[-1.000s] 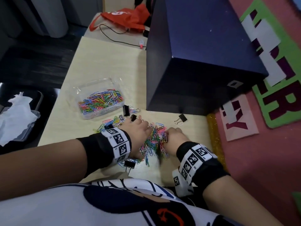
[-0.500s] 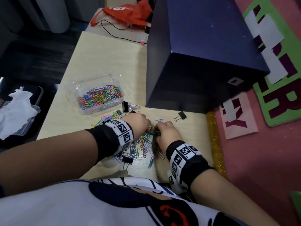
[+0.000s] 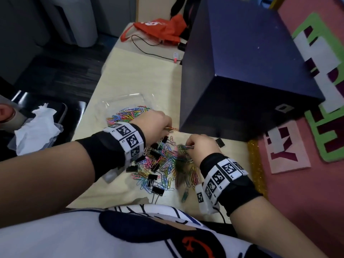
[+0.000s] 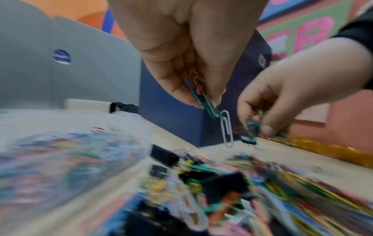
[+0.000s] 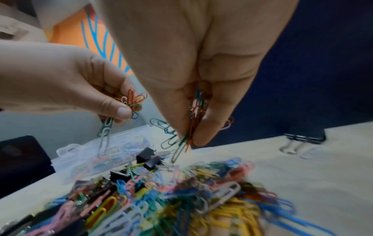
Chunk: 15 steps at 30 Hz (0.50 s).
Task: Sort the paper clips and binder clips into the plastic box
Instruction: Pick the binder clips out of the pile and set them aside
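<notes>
A heap of coloured paper clips (image 3: 163, 164) mixed with black binder clips (image 3: 157, 189) lies on the pale table (image 3: 137, 77). My left hand (image 3: 167, 127) is lifted beside the clear plastic box (image 3: 126, 101) and pinches a small bunch of paper clips (image 4: 198, 89), with a white one dangling (image 4: 227, 129). Just right of it, my right hand (image 3: 189, 146) pinches another bunch of paper clips (image 5: 194, 118) above the heap. The box holds many paper clips (image 3: 130, 114). One binder clip (image 3: 220, 142) lies apart beyond my right hand.
A large dark blue box (image 3: 242, 81) stands right behind the heap. A red bag (image 3: 160, 32) and a black cable (image 3: 149, 47) lie at the table's far end. A tissue-filled container (image 3: 35, 127) sits off the left edge. A gold strip (image 3: 255, 164) and pink mat (image 3: 307, 183) border the right.
Both hands have come up off the heap, each with a pinch of paper clips. The left hand has moved toward the plastic box, uncovering more of the heap.
</notes>
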Each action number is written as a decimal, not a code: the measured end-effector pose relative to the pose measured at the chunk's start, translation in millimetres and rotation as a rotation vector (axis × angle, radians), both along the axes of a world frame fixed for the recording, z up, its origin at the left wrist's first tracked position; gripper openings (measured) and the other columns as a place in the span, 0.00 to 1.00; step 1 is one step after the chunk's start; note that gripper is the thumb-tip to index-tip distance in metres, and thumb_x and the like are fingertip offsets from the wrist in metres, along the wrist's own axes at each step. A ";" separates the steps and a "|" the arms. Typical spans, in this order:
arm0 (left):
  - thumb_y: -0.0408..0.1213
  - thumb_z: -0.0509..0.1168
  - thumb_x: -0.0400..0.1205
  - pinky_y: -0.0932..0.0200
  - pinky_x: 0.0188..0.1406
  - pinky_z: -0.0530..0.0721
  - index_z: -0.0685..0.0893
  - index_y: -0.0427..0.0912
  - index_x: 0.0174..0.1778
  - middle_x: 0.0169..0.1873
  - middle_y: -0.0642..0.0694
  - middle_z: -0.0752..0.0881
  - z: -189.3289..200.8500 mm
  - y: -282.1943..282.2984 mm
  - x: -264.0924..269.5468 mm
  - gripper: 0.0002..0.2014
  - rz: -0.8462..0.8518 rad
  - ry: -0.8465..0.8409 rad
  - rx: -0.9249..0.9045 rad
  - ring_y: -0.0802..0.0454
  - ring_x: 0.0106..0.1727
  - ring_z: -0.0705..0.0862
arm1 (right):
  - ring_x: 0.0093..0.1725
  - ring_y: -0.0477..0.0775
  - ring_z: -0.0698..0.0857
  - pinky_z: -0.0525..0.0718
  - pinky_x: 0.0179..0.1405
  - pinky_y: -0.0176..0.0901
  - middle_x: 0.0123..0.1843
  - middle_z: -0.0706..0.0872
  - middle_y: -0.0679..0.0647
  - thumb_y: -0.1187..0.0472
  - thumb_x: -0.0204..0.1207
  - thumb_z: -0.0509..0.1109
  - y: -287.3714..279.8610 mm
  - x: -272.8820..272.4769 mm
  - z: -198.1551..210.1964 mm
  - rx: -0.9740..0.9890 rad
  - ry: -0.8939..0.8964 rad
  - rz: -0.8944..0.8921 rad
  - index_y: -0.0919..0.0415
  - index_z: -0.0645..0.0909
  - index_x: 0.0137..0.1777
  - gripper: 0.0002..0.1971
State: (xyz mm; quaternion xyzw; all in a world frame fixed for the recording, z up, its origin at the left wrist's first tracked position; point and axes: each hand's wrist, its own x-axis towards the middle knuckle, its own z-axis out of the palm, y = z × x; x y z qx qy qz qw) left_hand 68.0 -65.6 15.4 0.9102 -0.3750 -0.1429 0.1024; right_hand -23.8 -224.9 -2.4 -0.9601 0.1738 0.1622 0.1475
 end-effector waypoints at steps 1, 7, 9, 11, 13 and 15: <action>0.44 0.64 0.83 0.50 0.59 0.81 0.82 0.46 0.62 0.57 0.44 0.84 2.7 8.9 6.8 0.13 0.048 -0.017 -0.019 0.43 0.59 0.82 | 0.55 0.56 0.81 0.72 0.47 0.37 0.57 0.82 0.55 0.62 0.76 0.68 5.1 3.5 3.8 0.007 0.001 0.023 0.52 0.83 0.54 0.09; 0.44 0.68 0.80 0.52 0.57 0.82 0.84 0.45 0.61 0.55 0.42 0.87 -2.4 65.6 49.6 0.14 0.314 -0.020 0.005 0.41 0.57 0.84 | 0.54 0.54 0.83 0.80 0.53 0.39 0.53 0.87 0.52 0.61 0.75 0.71 48.6 37.5 17.1 0.168 -0.048 0.078 0.52 0.85 0.50 0.05; 0.46 0.69 0.80 0.53 0.58 0.82 0.84 0.45 0.63 0.54 0.44 0.88 -11.1 78.0 55.4 0.17 0.389 0.035 0.016 0.43 0.58 0.84 | 0.51 0.52 0.84 0.77 0.48 0.36 0.48 0.86 0.49 0.62 0.75 0.72 61.0 54.2 17.4 0.241 -0.088 0.052 0.52 0.84 0.48 0.05; 0.46 0.67 0.81 0.54 0.59 0.80 0.82 0.45 0.66 0.56 0.44 0.88 -20.2 85.9 57.6 0.18 0.424 0.065 0.017 0.44 0.60 0.84 | 0.46 0.50 0.82 0.73 0.44 0.33 0.44 0.83 0.46 0.62 0.75 0.72 71.7 71.6 16.8 0.309 -0.144 0.008 0.52 0.83 0.48 0.04; 0.45 0.66 0.82 0.53 0.60 0.79 0.81 0.45 0.68 0.59 0.43 0.87 -27.0 90.8 59.0 0.18 0.423 0.051 0.018 0.43 0.61 0.83 | 0.47 0.50 0.83 0.75 0.45 0.34 0.46 0.86 0.48 0.60 0.75 0.72 81.2 88.0 14.5 0.358 -0.203 -0.055 0.52 0.83 0.50 0.05; 0.44 0.64 0.83 0.52 0.61 0.79 0.81 0.46 0.67 0.60 0.43 0.87 -29.3 93.7 60.3 0.17 0.413 0.035 0.015 0.43 0.62 0.83 | 0.52 0.53 0.85 0.80 0.52 0.38 0.53 0.87 0.50 0.57 0.75 0.73 89.6 102.3 11.0 0.409 -0.201 -0.092 0.52 0.83 0.56 0.10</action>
